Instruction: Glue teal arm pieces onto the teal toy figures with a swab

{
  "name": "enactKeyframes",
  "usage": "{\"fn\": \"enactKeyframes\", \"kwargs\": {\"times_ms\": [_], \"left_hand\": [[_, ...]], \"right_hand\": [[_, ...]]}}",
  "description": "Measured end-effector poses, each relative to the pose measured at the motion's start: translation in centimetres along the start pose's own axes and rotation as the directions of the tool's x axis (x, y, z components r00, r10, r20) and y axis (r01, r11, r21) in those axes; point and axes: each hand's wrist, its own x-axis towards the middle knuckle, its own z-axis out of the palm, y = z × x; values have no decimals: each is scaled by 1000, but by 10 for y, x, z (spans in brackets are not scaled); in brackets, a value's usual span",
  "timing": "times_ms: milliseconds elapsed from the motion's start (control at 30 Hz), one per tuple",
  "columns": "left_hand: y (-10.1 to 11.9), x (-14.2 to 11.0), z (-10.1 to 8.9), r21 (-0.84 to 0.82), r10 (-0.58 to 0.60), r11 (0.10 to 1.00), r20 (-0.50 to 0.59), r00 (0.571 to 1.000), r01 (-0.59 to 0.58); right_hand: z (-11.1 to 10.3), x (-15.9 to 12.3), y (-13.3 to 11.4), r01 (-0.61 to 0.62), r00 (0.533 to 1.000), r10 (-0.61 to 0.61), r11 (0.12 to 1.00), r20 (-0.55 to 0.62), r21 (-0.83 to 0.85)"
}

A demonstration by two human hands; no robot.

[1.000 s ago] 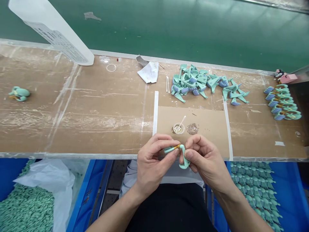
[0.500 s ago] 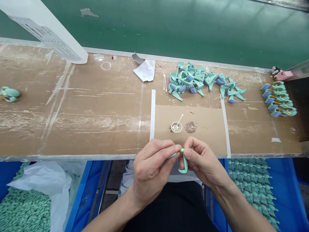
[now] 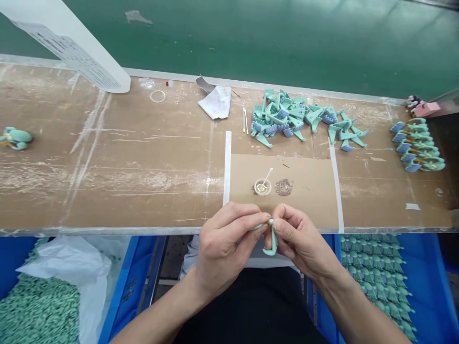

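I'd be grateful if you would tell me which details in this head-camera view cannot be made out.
Head view: the middle of the mint-green plastic piece is hidden by the left hand and right hand.
Head view: what is in the small cup is too small to tell.
Head view: the blue bin is cut off by the bottom edge.

Brown worktop (image 3: 107, 191) holds a heap of teal plastic parts (image 3: 283, 117), a row of teal figures (image 3: 418, 145), and a small cup with a swab (image 3: 262, 187) on a cardboard sheet (image 3: 308, 191). Crumpled white cloth (image 3: 215, 102) lies near the back edge. Below, blue bins (image 3: 423, 286) hold more teal pieces (image 3: 376, 277), with a white plastic bag (image 3: 68, 272) in the left bin.
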Motion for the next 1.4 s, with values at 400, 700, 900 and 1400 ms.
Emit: {"fn": "enactKeyframes", "kwargs": {"times_ms": [400,700,900,1400], "left_hand": [[-4,5,-7,-410,-347,838,111,931,361],[-11,-2,5,-823,-501,177,397,769,540],[-6,-6,6,-816,-515,-37,510,689,577],[9,-16,21,-747,-562,412,242,791,522]], "right_hand": [[29,-26,-2,107,976,-166,927,-138,-358],[40,-35,-5,399,841,-540,578,33,-712],[41,-30,-1,475,780,-615,469,110,-745],[24,-23,-14,491,768,-635,497,86,-716]]}}
